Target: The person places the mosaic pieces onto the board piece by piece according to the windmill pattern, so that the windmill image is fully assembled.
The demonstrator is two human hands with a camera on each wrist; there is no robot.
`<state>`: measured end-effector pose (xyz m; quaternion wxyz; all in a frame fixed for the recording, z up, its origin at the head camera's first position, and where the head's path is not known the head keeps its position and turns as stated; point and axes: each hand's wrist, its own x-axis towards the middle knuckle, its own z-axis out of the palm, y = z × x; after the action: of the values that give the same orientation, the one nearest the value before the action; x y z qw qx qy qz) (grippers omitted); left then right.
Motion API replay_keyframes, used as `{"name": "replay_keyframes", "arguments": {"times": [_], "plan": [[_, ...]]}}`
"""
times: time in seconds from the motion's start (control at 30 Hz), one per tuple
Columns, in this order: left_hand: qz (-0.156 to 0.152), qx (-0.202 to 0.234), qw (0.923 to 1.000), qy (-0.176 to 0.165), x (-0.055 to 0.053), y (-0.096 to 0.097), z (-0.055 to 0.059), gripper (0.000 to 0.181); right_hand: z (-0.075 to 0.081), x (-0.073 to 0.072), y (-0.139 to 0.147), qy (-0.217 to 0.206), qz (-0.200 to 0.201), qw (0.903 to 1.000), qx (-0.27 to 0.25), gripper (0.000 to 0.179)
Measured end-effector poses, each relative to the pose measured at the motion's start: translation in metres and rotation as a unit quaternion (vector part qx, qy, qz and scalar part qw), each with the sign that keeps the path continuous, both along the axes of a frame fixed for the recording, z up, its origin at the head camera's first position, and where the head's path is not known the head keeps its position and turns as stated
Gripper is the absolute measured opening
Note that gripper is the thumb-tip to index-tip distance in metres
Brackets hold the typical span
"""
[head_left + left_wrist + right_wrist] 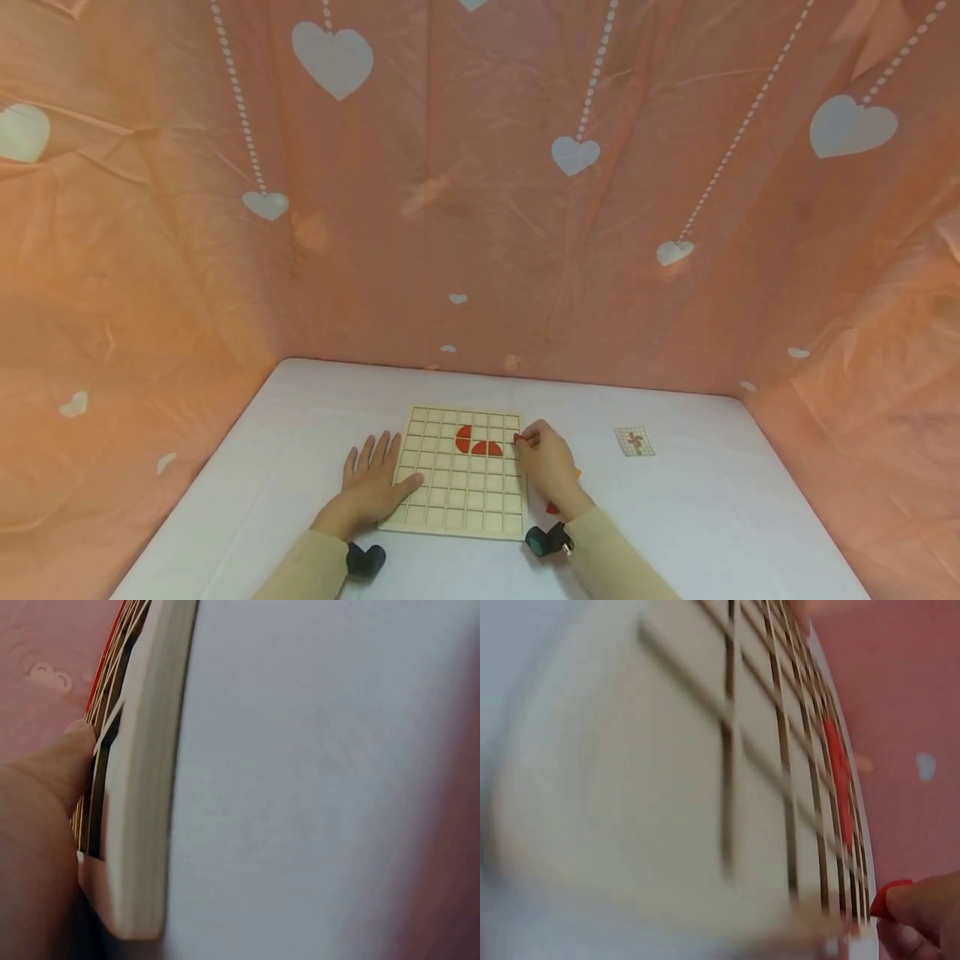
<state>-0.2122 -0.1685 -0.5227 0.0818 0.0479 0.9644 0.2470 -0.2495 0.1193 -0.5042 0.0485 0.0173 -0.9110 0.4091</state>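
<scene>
A pale wooden board (450, 497) with a grid of square recesses lies on the table. Several red quarter-circle pieces (464, 433) sit in cells in its upper middle. At the board's left edge my left hand (367, 492) lies flat with fingers spread, the thumb over the board; the left wrist view also shows the thumb (64, 765) there. My right hand (551, 462), by the right edge, pinches a small red piece (886, 898) between thumb and fingertips. That piece is close to the board's upper right side, partly covered by the fingers.
Beside the right wrist lie another red piece (552, 507) and an orange piece (578, 473), both partly hidden. A small card (635, 442) printed with a grid and red pattern rests farther right. Pink curtain (510, 233) with white hearts surrounds the white table (697, 517).
</scene>
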Motion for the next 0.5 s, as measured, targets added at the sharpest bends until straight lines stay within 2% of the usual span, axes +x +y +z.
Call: {"name": "replay_keyframes", "arguments": {"times": [0.27,0.37,0.5], "plan": [[-0.003,-0.003,1.0,0.0,-0.001,0.0,0.001,0.089,0.001,0.013,-0.048,0.008,0.106,0.9925,-0.06,0.005],[-0.007,-0.007,0.9999,0.001,0.0,-0.001,0.001,0.089,0.001,0.015,-0.067,0.0,0.119,0.9907,-0.067,0.005],[-0.014,-0.005,0.9999,0.005,0.003,-0.002,0.002,0.089,-0.004,0.016,-0.087,0.011,0.122,0.9917,-0.038,0.005]]}}
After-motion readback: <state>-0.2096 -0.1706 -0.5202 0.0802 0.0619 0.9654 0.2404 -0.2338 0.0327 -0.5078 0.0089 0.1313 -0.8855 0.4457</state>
